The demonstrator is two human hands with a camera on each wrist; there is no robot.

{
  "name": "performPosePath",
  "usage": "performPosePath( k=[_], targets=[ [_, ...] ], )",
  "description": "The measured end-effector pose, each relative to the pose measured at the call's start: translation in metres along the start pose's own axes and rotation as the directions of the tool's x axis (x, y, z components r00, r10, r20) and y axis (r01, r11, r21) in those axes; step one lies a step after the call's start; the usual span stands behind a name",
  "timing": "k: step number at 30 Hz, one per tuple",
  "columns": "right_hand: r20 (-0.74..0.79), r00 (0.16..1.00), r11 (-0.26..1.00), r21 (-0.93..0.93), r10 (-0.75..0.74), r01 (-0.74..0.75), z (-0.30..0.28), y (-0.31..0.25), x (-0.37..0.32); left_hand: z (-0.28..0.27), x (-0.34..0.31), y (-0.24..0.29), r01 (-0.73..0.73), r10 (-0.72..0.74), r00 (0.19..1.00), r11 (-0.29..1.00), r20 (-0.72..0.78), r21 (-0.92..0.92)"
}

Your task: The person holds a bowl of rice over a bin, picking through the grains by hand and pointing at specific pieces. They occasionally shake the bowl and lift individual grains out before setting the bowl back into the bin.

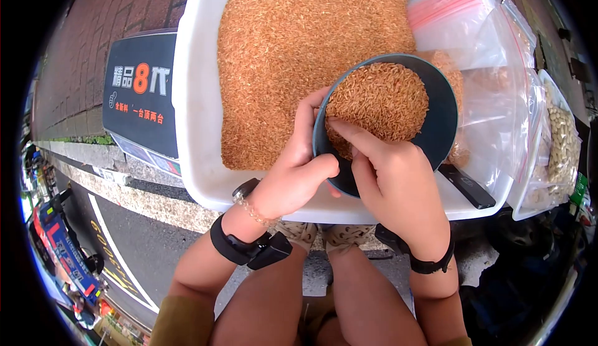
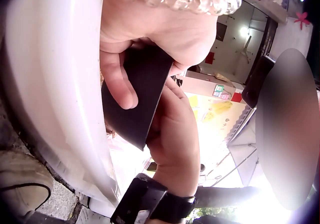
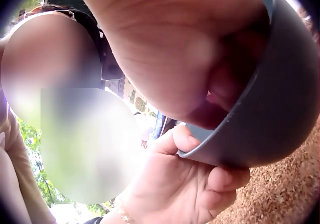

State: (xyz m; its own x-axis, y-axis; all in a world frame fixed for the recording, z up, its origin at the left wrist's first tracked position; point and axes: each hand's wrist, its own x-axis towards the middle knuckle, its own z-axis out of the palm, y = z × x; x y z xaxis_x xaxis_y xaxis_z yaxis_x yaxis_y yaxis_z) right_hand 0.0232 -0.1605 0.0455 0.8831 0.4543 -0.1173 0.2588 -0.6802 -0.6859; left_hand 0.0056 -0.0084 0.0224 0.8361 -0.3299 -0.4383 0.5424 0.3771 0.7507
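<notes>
Street-side at a grain seller's surface: a person is holding a dark blue-grey round plastic bowl over a large white plastic tub. The tub is heaped with loose reddish-brown husked grain. The bowl is carrying its own mound of the same grain, piled against the near wall and reaching about to the rim.

The left hand is wrapping round the bowl's left edge, with the thumb lying on the outside wall and the fingers curling under it. The right hand is hooking over the near rim, its forefinger reaching in and resting on top of the mound. Both hands are clasping the bowl, which is hanging tilted above the tub's near right corner.

The scooping looks done, and the measure appears to be at the stage of being checked or evened off.

Clear zip-top plastic bags with a red seal strip are lying at the tub's right end. Whether any of them is already holding grain cannot be told from here, so the bagging appears to be what is left.

A flat black bar-shaped object is sitting on the tub's rim. A clear bag of pale seeds is lying further right. A dark signboard with white characters and an orange 8 is standing to the left.
</notes>
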Motion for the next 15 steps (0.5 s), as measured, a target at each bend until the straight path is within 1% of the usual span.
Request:
performPosePath(
  k=[1, 2, 3, 4, 5, 7, 9, 11, 12, 13, 15],
  targets=[
    [-0.007, 0.999, 0.998, 0.029, -0.054, 0.054, 0.0, 0.002, 0.0, -0.001, 0.0, 0.0, 0.0, 0.0, 1.0, 1.0, -0.001, 0.0],
    [-0.006, 0.999, 0.998, 0.029, -0.054, 0.054, -0.003, -0.001, 0.0, -0.002, 0.0, -0.001, -0.009, 0.009, 1.0, 1.0, 0.015, 0.006],
    [-0.056, 0.996, 0.997, 0.006, 0.071, -0.071, -0.008, -0.006, 0.001, -0.003, 0.0, -0.001, -0.019, 0.018, 0.999, 1.0, 0.032, 0.011],
    [-0.107, 0.975, 0.981, -0.011, 0.193, -0.195, -0.011, -0.01, 0.002, -0.002, 0.0, 0.0, -0.019, 0.019, 0.999, 1.0, 0.032, 0.011],
    [-0.108, 0.975, 0.981, -0.011, 0.192, -0.194, -0.011, -0.011, 0.003, -0.001, 0.0, 0.0, -0.007, 0.007, 1.0, 1.0, 0.027, 0.01],
    [-0.235, 0.934, 0.961, 0.008, 0.27, -0.276, -0.011, -0.012, 0.005, -0.001, 0.0, 0.001, 0.005, -0.005, 1.0, 1.0, 0.022, 0.009],
    [-0.237, 0.936, 0.964, 0.003, 0.259, -0.266, -0.007, -0.009, 0.006, 0.0, 0.0, 0.0, -0.004, 0.004, 1.0, 1.0, 0.016, 0.013],
    [-0.14, 0.986, 0.994, -0.052, 0.092, -0.1, -0.001, -0.003, 0.004, -0.002, 0.0, -0.001, -0.012, 0.011, 0.999, 1.0, 0.036, 0.01],
    [-0.103, 0.995, 0.997, -0.073, -0.004, -0.003, 0.003, 0.001, 0.003, -0.003, 0.0, -0.002, -0.018, 0.018, 0.998, 1.0, 0.056, 0.007],
    [-0.102, 0.995, 0.997, -0.072, -0.004, -0.004, 0.004, 0.003, 0.002, -0.003, 0.0, -0.002, -0.018, 0.018, 0.998, 1.0, 0.056, 0.007],
    [-0.082, 0.993, 0.996, -0.047, -0.082, 0.078, 0.004, 0.007, 0.001, -0.002, 0.0, -0.001, -0.002, 0.001, 0.999, 1.0, 0.045, 0.024]
  ],
)
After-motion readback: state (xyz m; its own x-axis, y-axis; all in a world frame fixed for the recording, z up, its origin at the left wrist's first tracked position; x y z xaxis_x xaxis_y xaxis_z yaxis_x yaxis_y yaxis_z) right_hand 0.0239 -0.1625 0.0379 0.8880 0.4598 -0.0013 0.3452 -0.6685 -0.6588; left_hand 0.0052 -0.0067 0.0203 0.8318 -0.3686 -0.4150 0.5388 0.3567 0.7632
